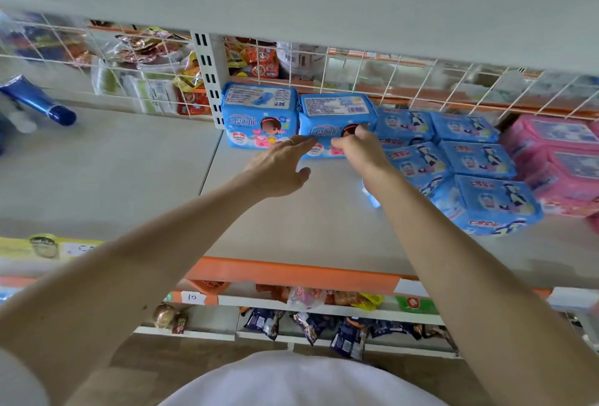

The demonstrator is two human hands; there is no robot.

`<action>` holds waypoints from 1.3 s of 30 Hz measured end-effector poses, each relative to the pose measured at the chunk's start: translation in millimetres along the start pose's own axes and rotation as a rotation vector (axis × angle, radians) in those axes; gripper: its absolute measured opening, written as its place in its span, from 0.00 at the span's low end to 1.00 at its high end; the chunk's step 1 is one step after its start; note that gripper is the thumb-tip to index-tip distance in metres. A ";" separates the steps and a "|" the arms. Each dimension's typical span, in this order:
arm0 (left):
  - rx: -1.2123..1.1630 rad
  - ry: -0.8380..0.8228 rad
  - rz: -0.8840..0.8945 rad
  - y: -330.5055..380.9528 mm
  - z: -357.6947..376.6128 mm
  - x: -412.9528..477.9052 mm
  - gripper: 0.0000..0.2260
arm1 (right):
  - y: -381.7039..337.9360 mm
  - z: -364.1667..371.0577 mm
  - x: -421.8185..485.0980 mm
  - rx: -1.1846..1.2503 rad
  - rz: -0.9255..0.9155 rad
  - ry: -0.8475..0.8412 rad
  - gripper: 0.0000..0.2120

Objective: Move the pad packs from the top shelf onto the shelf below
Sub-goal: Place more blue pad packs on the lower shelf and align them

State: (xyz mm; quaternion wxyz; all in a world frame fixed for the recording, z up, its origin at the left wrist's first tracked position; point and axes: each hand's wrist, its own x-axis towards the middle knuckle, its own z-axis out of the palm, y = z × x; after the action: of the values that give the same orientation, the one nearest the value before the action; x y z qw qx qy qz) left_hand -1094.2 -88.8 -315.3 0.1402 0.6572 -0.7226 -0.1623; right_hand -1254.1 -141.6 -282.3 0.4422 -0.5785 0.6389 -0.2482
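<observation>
Centre frame: your right hand (356,149) pinched blue pad pack (337,110); left hand (278,165) fingers straight, touching it. Weak pinch could tip pack onto neighbour pack (259,113).

one head-worn wide-angle view, looking forward and down along both arms, close to the shelf (275,227) at arm's reach.

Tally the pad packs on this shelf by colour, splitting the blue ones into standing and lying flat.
Blue pad packs standing upright: 2
Blue pad packs lying flat: 6, one partly hidden behind an arm
Pink pad packs: at least 3, the stack is cut off at the frame edge
Total: at least 11
</observation>
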 end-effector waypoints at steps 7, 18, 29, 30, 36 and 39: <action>0.010 -0.025 -0.052 0.3 3.0 -0.5 0.31 | 6.6 -16.0 -33.0 0.086 -0.070 -0.150 0.10; 0.022 -0.041 -0.100 3.1 14.9 -10.7 0.30 | 66.7 -34.4 -63.9 0.340 0.019 0.092 0.24; 0.024 -0.008 -0.139 -4.7 4.4 -29.6 0.28 | 66.4 -28.4 -32.3 0.108 -0.079 0.166 0.14; 0.042 0.018 -0.149 -6.1 4.6 -31.1 0.28 | 64.6 -23.0 -38.3 0.098 -0.116 0.139 0.14; 0.158 0.096 -0.145 -5.7 3.9 -32.9 0.27 | 30.3 7.2 -42.0 -0.354 -0.592 0.128 0.14; 0.209 0.122 -0.100 -4.2 -0.7 -32.4 0.27 | 15.0 13.3 -25.6 -0.658 -0.593 0.084 0.25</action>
State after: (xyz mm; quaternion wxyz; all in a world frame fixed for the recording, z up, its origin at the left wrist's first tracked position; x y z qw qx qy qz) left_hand -1087.0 -57.0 -316.1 0.1065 0.7122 -0.6918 -0.0526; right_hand -1252.1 -111.3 -294.1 0.1180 -0.8360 0.5079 -0.1710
